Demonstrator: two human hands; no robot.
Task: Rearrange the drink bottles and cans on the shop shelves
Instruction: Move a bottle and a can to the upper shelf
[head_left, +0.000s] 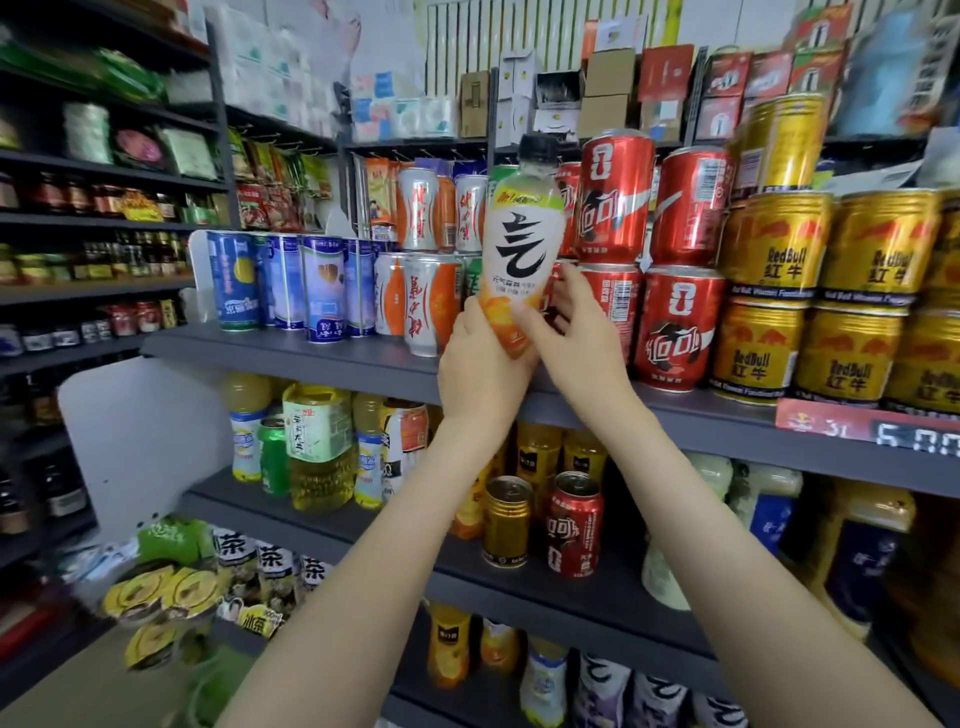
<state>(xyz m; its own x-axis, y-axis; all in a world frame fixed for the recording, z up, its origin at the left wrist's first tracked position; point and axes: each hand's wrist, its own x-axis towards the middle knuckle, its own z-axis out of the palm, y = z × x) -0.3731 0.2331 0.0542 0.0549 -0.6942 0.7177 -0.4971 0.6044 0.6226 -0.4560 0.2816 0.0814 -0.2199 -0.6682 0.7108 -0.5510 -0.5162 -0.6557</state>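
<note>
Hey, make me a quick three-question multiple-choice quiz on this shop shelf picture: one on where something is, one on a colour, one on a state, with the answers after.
1. Where is the bottle right now?
A) in front of the cans on the upper shelf
B) lying on the floor
C) inside a basket

2. What colour is the bottle's cap?
A) red
B) black
C) blue

3. How is the bottle held?
A) by one hand at the cap
B) by no hand
C) upright, by both hands at its lower end

Answers:
1 A: it stands before the red cans and the orange-and-white cans.
2 B: the cap is plainly black.
3 C: the left hand and right hand hold its orange lower end.
</note>
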